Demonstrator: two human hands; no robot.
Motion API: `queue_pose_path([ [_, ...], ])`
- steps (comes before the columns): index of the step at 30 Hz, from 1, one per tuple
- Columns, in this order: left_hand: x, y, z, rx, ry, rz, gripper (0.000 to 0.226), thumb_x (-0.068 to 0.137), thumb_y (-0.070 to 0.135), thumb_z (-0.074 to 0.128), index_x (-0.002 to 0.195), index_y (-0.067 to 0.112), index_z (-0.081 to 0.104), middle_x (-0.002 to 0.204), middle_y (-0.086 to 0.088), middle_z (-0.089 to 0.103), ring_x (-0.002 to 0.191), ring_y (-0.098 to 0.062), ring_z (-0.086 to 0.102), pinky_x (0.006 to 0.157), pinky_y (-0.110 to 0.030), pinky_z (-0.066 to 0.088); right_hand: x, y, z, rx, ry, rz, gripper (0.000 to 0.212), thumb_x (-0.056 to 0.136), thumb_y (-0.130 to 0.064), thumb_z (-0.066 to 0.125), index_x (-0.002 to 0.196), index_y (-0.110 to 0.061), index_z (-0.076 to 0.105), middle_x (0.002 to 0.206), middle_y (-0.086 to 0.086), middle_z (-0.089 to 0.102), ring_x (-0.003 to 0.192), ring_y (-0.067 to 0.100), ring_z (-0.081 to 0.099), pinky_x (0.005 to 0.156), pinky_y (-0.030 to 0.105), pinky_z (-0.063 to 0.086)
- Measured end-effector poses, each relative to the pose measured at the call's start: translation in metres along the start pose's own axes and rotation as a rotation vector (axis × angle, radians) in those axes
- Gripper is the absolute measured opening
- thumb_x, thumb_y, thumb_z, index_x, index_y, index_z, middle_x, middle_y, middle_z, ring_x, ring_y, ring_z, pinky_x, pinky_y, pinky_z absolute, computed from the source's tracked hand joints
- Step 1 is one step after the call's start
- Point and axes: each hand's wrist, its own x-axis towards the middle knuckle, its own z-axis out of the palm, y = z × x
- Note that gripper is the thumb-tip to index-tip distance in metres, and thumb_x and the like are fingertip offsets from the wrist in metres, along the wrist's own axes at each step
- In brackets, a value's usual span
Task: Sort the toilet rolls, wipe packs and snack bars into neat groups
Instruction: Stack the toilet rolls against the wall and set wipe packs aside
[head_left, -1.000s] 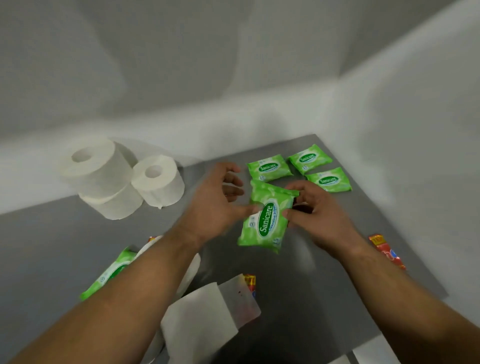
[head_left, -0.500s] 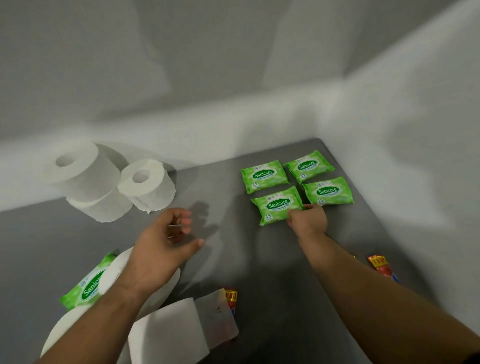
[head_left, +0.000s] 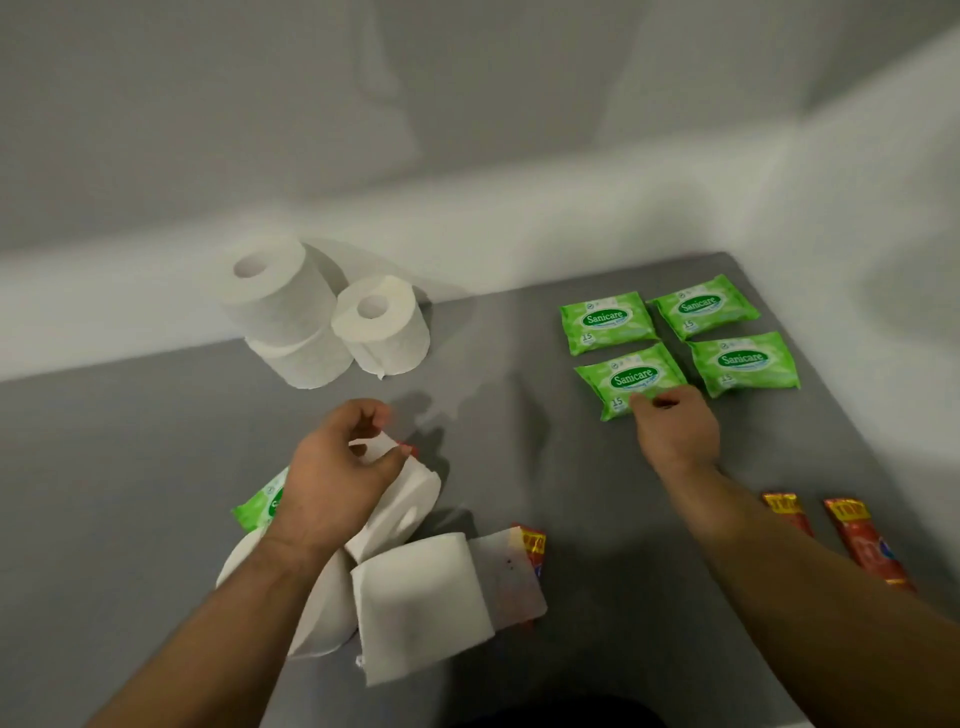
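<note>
Fingers (head_left: 667, 401) of the right hand (head_left: 675, 431) pinch the fourth wipe pack (head_left: 621, 378), set in a square on the desk (head_left: 519, 467). The left hand (head_left: 332, 473) grips a toilet roll (head_left: 410, 499) in the messy pile. Other rolls (head_left: 421, 597), one stray pack (head_left: 260, 506) and the snack bars (head_left: 862, 545) are left to sort.

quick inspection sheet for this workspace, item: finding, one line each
surface: grey table, set in a wall corner
job's things: three back rolls, one stacked on another; near rolls heaped; four packs in a two-by-two block, a fifth pack partly hidden by the heap; two bars at the right, a third bar partly under loose paper
clutter: nothing seen
hands: left hand pinches paper of the near rolls; right hand grips the near-left pack by its edge
cables: nothing seen
surroundings: pale walls
</note>
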Motion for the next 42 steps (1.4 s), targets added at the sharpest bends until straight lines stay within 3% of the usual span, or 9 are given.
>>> queue_pose_path([
  [4, -0.007, -0.021, -0.024, -0.027, 0.032, -0.032, 0.027, 0.087, 0.012, 0.079, 0.104, 0.03, 0.069, 0.105, 0.012, 0.07, 0.099, -0.011, 0.067, 0.08, -0.02, 0.049, -0.088, -0.024, 0.001, -0.131, -0.345, -0.151, 0.043, 0.083, -0.063, 0.065, 0.081, -0.022, 0.058, 0.076, -0.007, 0.06, 0.082, 0.023, 0.062, 0.067, 0.032, 0.037],
  [11, -0.019, -0.041, -0.056, -0.085, 0.018, 0.027, 0.023, 0.089, 0.012, 0.076, 0.106, 0.027, 0.07, 0.104, 0.01, 0.07, 0.095, -0.011, 0.065, 0.082, -0.024, 0.05, -0.241, -0.044, 0.016, -0.171, -0.692, -0.162, 0.094, 0.039, -0.098, 0.064, 0.109, -0.04, 0.041, 0.105, -0.016, 0.053, 0.095, 0.009, 0.058, 0.078, 0.029, 0.053],
  [15, -0.029, -0.049, -0.072, -0.07, -0.05, 0.074, 0.024, 0.09, 0.014, 0.077, 0.108, 0.028, 0.069, 0.105, 0.014, 0.068, 0.092, -0.007, 0.064, 0.073, -0.01, 0.046, -0.271, -0.049, 0.038, -0.247, -0.68, -0.111, 0.108, 0.035, -0.082, 0.077, 0.124, -0.049, 0.027, 0.124, -0.014, 0.041, 0.115, 0.014, 0.049, 0.096, 0.039, 0.053],
  [19, -0.036, -0.055, -0.085, -0.049, -0.132, 0.092, 0.02, 0.091, 0.022, 0.076, 0.105, 0.035, 0.067, 0.101, 0.014, 0.069, 0.091, -0.003, 0.067, 0.069, -0.01, 0.052, -0.276, -0.053, 0.036, -0.061, -0.63, 0.047, 0.1, 0.042, -0.055, 0.088, 0.125, -0.04, 0.035, 0.123, -0.004, 0.051, 0.101, 0.014, 0.057, 0.078, 0.034, 0.057],
  [24, -0.046, -0.057, -0.09, -0.154, -0.261, 0.139, 0.014, 0.089, 0.026, 0.077, 0.098, 0.033, 0.068, 0.098, 0.018, 0.071, 0.089, -0.003, 0.07, 0.074, -0.017, 0.058, -0.285, -0.057, 0.011, 0.256, -0.56, 0.22, 0.084, 0.05, -0.044, 0.094, 0.119, -0.04, 0.047, 0.115, 0.0, 0.064, 0.1, 0.024, 0.067, 0.083, 0.053, 0.06],
  [29, -0.041, -0.048, -0.097, -0.301, -0.517, -0.011, 0.058, 0.07, 0.082, 0.07, 0.105, 0.037, 0.068, 0.105, 0.02, 0.075, 0.096, -0.002, 0.073, 0.085, -0.028, 0.061, -0.295, -0.087, -0.007, 0.584, -0.55, 0.167, 0.074, 0.058, -0.03, 0.091, 0.12, -0.035, 0.051, 0.114, 0.009, 0.073, 0.087, 0.027, 0.076, 0.067, 0.044, 0.058],
  [32, -0.03, -0.042, -0.102, -0.698, -0.767, -0.186, 0.072, 0.072, 0.065, 0.079, 0.131, 0.026, 0.062, 0.123, 0.001, 0.076, 0.114, -0.021, 0.074, 0.099, -0.042, 0.059, -0.298, -0.116, -0.003, 0.787, -0.612, 0.09, 0.083, 0.057, -0.02, 0.09, 0.128, -0.028, 0.05, 0.115, 0.014, 0.074, 0.103, 0.034, 0.073, 0.082, 0.054, 0.058],
  [37, 0.007, -0.037, -0.116, -0.932, -0.916, -0.092, 0.08, 0.083, 0.049, 0.08, 0.15, 0.018, 0.049, 0.146, -0.014, 0.062, 0.136, -0.037, 0.058, 0.118, -0.06, 0.04, -0.288, -0.154, 0.013, 0.961, -0.648, -0.007, 0.079, 0.068, 0.0, 0.08, 0.135, -0.024, 0.047, 0.123, 0.017, 0.07, 0.112, 0.036, 0.069, 0.093, 0.057, 0.054],
  [42, 0.045, -0.031, -0.12, -1.029, -0.938, 0.046, 0.076, 0.087, 0.035, 0.08, 0.152, 0.012, 0.049, 0.152, -0.02, 0.055, 0.141, -0.04, 0.052, 0.119, -0.06, 0.038, -0.262, -0.184, 0.027, 0.845, -0.631, -0.163, 0.068, 0.07, -0.016, 0.08, 0.134, -0.02, 0.055, 0.124, 0.011, 0.07, 0.116, 0.031, 0.067, 0.09, 0.045, 0.056],
])
